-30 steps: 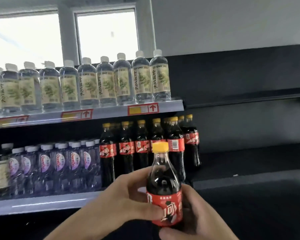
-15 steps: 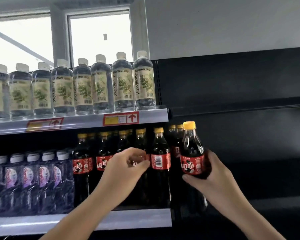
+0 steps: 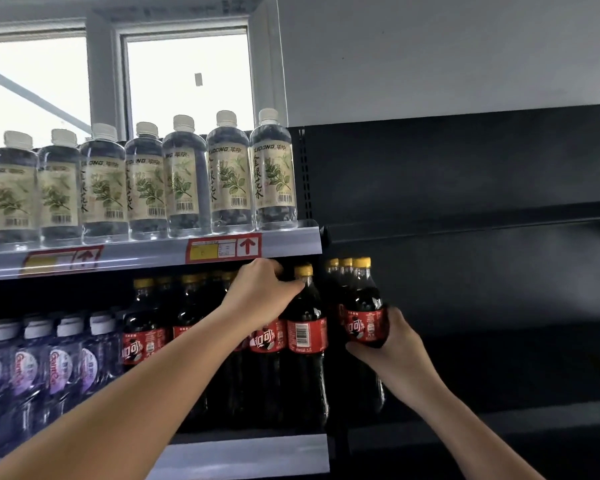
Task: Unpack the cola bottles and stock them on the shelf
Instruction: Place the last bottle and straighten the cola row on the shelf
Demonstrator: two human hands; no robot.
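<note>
A cola bottle (image 3: 362, 306) with a yellow cap and red label stands upright at the right end of the cola row. My right hand (image 3: 394, 344) grips it from below, around the label. My left hand (image 3: 260, 292) reaches into the row and its fingers curl round the top of a shelved cola bottle (image 3: 305, 327), whose cap shows beside the fingertips. Several more cola bottles (image 3: 146, 327) stand in rows on the lower shelf (image 3: 257, 455), some hidden behind my left arm.
Clear herbal-water bottles (image 3: 227, 174) line the upper shelf (image 3: 153, 252), whose edge hangs just above the cola caps. Purple-labelled water bottles (image 3: 59, 365) fill the lower shelf's left. To the right is a dark shelving unit (image 3: 482, 220). A window sits behind.
My left hand has risen from the cola labels to the neck of a front-row bottle. My right hand has kept the held bottle by the row's right end. The view moved closer.
</note>
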